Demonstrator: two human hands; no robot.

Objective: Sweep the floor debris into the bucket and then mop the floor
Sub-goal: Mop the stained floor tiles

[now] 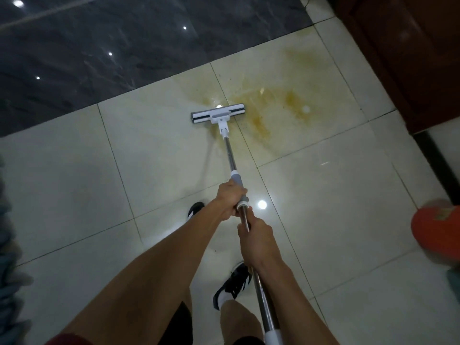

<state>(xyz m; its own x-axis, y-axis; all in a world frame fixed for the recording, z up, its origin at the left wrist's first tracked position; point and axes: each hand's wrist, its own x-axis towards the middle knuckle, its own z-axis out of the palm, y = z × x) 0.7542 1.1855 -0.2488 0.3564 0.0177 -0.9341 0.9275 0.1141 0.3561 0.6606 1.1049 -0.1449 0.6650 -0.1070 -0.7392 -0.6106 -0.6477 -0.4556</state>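
Observation:
A mop with a metal pole (230,155) and a flat white head (218,114) rests on pale floor tiles (323,195). The head sits at the left edge of a wet yellow-brown stain (281,105). My left hand (227,196) is shut on the grey grip of the pole. Just behind it, my right hand (255,239) is shut on the bare metal part. The pole runs back between my legs to the bottom of the view. An orange-red bucket (435,230) shows blurred at the right edge.
A dark glossy floor strip (112,51) runs along the far side. Brown wooden furniture (410,58) stands at the upper right. My feet in black shoes (232,285) stand on the tiles. Blurred grey cloth (7,257) hangs at the left edge.

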